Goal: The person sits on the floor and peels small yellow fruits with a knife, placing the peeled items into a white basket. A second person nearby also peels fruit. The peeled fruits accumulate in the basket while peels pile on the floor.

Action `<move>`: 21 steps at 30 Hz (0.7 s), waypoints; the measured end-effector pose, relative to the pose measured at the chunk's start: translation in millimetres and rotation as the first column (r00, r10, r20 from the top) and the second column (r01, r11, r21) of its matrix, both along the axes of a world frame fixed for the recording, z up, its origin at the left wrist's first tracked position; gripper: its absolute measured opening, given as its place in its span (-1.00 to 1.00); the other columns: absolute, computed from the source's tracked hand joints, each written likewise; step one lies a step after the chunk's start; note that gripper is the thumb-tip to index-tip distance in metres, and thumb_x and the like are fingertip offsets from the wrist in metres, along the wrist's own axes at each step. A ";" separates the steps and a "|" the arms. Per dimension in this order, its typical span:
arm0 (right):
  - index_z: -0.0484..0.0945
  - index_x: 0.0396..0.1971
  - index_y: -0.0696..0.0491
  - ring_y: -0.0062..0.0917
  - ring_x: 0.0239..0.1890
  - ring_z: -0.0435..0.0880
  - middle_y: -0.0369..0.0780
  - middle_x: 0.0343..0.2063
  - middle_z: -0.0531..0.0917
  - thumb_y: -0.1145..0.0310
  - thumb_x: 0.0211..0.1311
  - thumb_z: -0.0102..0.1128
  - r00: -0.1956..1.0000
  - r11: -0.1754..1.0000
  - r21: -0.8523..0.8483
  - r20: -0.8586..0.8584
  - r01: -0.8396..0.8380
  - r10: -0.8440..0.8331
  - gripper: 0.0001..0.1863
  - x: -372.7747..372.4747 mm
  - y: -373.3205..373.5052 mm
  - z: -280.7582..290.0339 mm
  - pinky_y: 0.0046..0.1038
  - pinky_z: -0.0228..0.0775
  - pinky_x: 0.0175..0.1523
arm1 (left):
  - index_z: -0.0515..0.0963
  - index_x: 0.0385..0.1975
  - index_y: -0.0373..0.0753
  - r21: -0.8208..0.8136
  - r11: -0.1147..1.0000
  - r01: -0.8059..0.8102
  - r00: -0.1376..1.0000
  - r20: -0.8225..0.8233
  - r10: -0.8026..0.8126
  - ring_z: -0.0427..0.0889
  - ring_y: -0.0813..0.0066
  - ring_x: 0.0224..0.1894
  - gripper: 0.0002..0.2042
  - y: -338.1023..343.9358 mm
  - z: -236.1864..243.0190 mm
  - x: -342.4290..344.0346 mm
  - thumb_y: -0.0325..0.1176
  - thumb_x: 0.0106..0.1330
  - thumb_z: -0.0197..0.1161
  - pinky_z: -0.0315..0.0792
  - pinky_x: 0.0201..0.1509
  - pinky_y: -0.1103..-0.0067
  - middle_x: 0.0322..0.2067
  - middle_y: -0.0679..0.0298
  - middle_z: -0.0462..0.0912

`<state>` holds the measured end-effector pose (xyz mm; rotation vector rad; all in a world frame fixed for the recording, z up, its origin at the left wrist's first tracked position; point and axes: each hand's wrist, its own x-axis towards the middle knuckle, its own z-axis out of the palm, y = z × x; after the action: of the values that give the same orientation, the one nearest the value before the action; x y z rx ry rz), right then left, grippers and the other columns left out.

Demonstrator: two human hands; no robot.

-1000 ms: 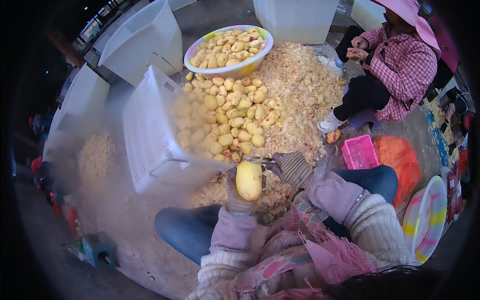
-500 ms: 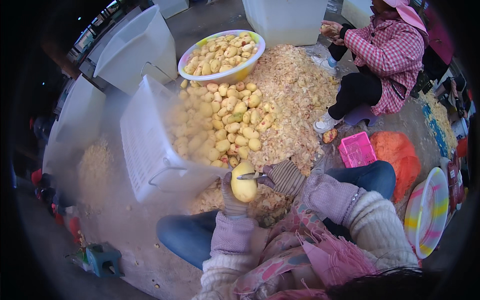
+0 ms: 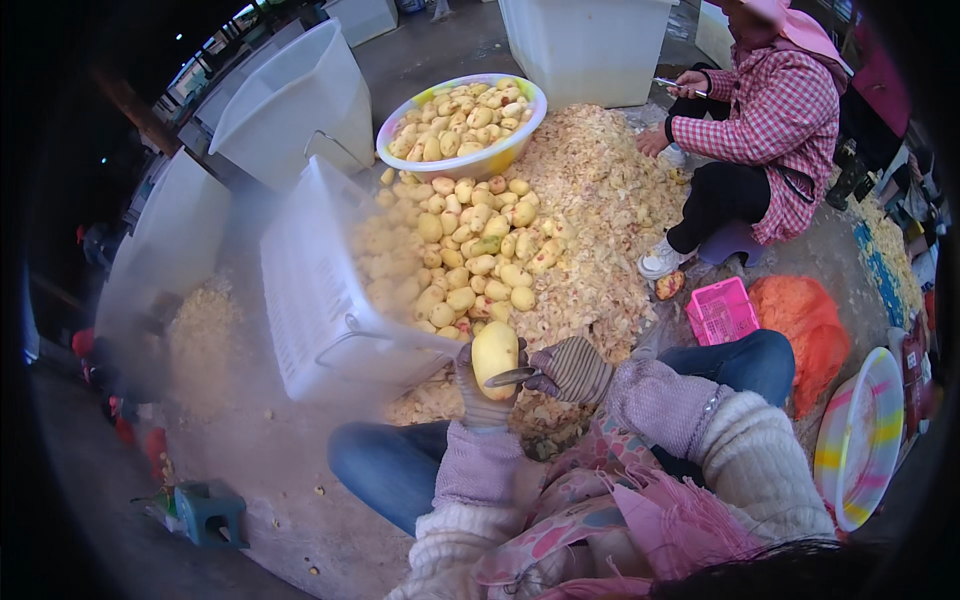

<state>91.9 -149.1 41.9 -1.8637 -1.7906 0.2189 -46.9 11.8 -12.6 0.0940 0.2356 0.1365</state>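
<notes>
My left hand [image 3: 484,405], in a striped glove, is wrapped round the lower left side of a large, pale yellow peeled potato [image 3: 494,350], holding it upright over my lap. Closed on a metal peeler [image 3: 512,377], my gloved right hand [image 3: 573,370] lays the blade across the potato's lower front. Just beyond my hands lies a heap of peeled potatoes [image 3: 480,265], some with reddish skin patches. A white slotted crate [image 3: 325,290] lies tipped on its side at the heap's left, potatoes spilling from its mouth.
A mound of peelings [image 3: 600,200] spreads right of the potatoes. Behind stands a colourful basin [image 3: 540,105] full of potatoes. A co-worker [image 3: 755,130] sits at the far right. Nearer are a pink basket [image 3: 722,312], an orange bag [image 3: 800,320] and another basin [image 3: 832,440].
The peeler has moved lower on the potato, which stands more upright. The view has shifted slightly. The co-worker's hands have separated, one reaching down to the peelings, the other holding a tool.
</notes>
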 end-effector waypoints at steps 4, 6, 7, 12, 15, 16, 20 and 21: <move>0.49 -0.36 0.10 -0.19 -0.55 0.62 -0.10 -0.61 0.58 -0.01 0.24 0.10 0.769 0.750 -0.201 0.028 0.630 -0.638 -0.59 -1.7 4.6 7.1 -0.22 0.44 -0.45 | 0.43 0.10 -0.23 -0.057 0.997 -0.055 0.996 0.068 0.059 0.59 0.01 -0.14 -0.38 -1.7 -1.3 1.9 0.09 0.13 0.19 0.55 -0.10 0.21 -0.07 -0.10 0.56; 0.48 -0.37 0.11 -0.18 -0.57 0.61 -0.08 -0.62 0.59 0.01 0.28 0.07 0.965 0.957 -0.122 0.008 0.262 -0.263 -0.60 -4.9 5.5 9.4 -0.22 0.43 -0.48 | 0.42 0.10 -0.23 -0.012 0.999 -0.052 0.997 0.058 0.052 0.58 0.02 -0.12 -0.37 -1.6 -2.8 0.6 0.09 0.12 0.19 0.55 -0.11 0.20 -0.05 -0.10 0.55; 0.47 -0.37 0.11 -0.18 -0.58 0.61 -0.07 -0.63 0.59 0.01 0.30 0.05 0.999 0.995 -0.089 0.021 0.048 -0.047 -0.60 -5.6 6.2 10.3 -0.21 0.42 -0.49 | 0.42 0.11 -0.24 -0.022 0.999 -0.038 0.999 0.027 0.039 0.57 0.03 -0.11 -0.37 -0.1 -3.4 1.8 0.09 0.12 0.19 0.54 -0.11 0.20 -0.04 -0.09 0.54; 0.46 -0.41 0.09 -0.20 -0.60 0.59 -0.14 -0.68 0.54 0.01 0.25 0.11 0.787 0.781 -0.137 -0.011 0.610 -0.617 -0.61 -8.9 5.4 13.4 -0.22 0.42 -0.48 | 0.43 0.09 -0.20 -0.041 0.990 -0.133 0.987 0.091 0.136 0.56 0.06 -0.05 -0.37 7.0 -1.5 -5.2 0.08 0.09 0.26 0.54 -0.08 0.17 -0.05 -0.05 0.54; 0.46 -0.39 0.10 -0.18 -0.60 0.60 -0.10 -0.67 0.56 0.01 0.30 0.06 0.986 0.959 -0.236 -0.010 0.159 -0.166 -0.61 -12.5 4.8 10.7 -0.19 0.40 -0.50 | 0.42 0.11 -0.19 0.095 0.980 -0.177 0.981 -0.062 0.183 0.54 0.08 -0.02 -0.34 8.8 -1.1 -6.5 0.11 0.09 0.28 0.53 -0.06 0.22 -0.02 0.00 0.53; 0.46 -0.39 0.10 -0.18 -0.60 0.59 -0.10 -0.67 0.56 0.01 0.31 0.04 0.997 0.991 -0.127 0.065 0.039 -0.031 -0.61 -16.6 3.5 9.4 -0.18 0.40 -0.51 | 0.41 0.12 -0.19 0.069 0.996 -0.050 0.991 0.126 0.041 0.53 0.09 0.00 -0.33 9.0 -0.6 -8.5 0.17 0.11 0.27 0.52 -0.04 0.26 0.02 0.06 0.52; 0.47 -0.35 0.07 -0.19 -0.58 0.59 -0.13 -0.64 0.56 0.02 0.23 0.13 0.847 0.846 -0.086 -0.041 0.525 -0.530 -0.63 -28.3 7.4 2.9 -0.20 0.41 -0.46 | 0.41 0.12 -0.19 -0.002 0.992 -0.126 0.969 0.212 0.124 0.56 0.06 0.00 -0.36 1.7 1.7 -9.2 0.16 0.18 0.21 0.58 -0.05 0.27 -0.01 0.00 0.55; 0.47 -0.35 0.08 -0.18 -0.57 0.59 -0.12 -0.63 0.56 0.02 0.23 0.14 0.904 0.901 -0.108 -0.033 0.420 -0.426 -0.62 -32.8 7.5 1.3 -0.20 0.41 -0.46 | 0.42 0.11 -0.18 -0.019 0.984 -0.179 0.977 0.113 0.180 0.56 0.06 -0.01 -0.37 0.0 2.6 -7.6 0.16 0.18 0.20 0.57 -0.05 0.28 -0.01 0.00 0.55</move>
<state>59.1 -141.5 43.2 -2.2399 -1.3125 0.1960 -54.5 11.9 -10.0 0.0563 0.1297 0.3194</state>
